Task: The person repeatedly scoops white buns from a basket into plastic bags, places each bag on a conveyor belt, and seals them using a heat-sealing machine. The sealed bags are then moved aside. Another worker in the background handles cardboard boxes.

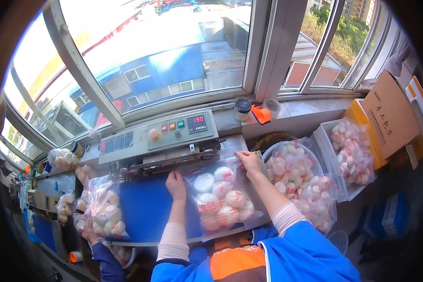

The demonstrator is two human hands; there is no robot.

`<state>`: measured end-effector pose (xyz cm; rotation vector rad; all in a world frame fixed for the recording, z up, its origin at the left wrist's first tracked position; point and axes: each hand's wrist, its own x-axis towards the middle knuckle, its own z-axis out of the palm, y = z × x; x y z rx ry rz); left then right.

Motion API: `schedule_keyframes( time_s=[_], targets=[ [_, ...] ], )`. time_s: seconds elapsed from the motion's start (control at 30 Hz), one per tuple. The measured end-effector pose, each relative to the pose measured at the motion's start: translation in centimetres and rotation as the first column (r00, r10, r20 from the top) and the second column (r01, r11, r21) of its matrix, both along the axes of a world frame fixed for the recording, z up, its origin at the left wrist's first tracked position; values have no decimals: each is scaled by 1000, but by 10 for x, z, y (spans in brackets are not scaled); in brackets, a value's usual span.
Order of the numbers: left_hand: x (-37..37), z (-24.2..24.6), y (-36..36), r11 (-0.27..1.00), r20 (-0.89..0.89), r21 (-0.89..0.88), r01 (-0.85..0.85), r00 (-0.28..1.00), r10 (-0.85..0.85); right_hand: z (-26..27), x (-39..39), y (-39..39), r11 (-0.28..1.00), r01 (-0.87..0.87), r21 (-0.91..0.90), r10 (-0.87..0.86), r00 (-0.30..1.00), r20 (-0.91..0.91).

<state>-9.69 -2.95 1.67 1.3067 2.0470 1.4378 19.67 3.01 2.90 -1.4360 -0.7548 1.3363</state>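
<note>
A clear plastic bag of white buns [225,201] lies flat on the blue conveyor belt [144,208], its top edge towards the band sealing machine [158,135]. My left hand [175,185] pinches the bag's upper left corner, close below the sealer's rollers. With my right hand [248,164] I pinch its upper right corner, near the right end of the machine. Red printing covers the front of the bag, and the buns show through it. The machine's red digits are lit.
Bagged buns fill a round tub [317,155] and a white crate [324,158] at the right, beside a cardboard box [391,112]. Another person's hand [91,229] touches a bag of buns [107,211] at the belt's left end. A jar [243,109] and tape roll [271,107] stand on the sill.
</note>
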Motion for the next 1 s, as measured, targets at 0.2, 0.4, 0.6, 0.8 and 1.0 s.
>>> schedule_keyframes(
  time_s=[0.2, 0.4, 0.6, 0.8, 1.0],
  targets=[
    [-22, 4, -10, 999, 107, 36, -15, 994, 11, 4, -5, 11, 982, -170, -79, 168, 985, -34],
    [-45, 7, -26, 990, 552, 11, -144, 826, 114, 16, -13, 12, 981, -171, -93, 174, 984, 24],
    [-85, 14, -61, 971, 509, 144, -191, 856, 93, 20, 18, -36, 962, -110, 249, 87, 991, 103],
    [-95, 50, -76, 978, 386, 154, -138, 920, 69, 72, 216, -174, 965, -55, 256, -178, 577, 797],
    [-111, 64, -96, 970, 386, 195, -146, 920, 61, 35, 300, -271, 878, -18, -479, 471, 219, 855]
  ],
)
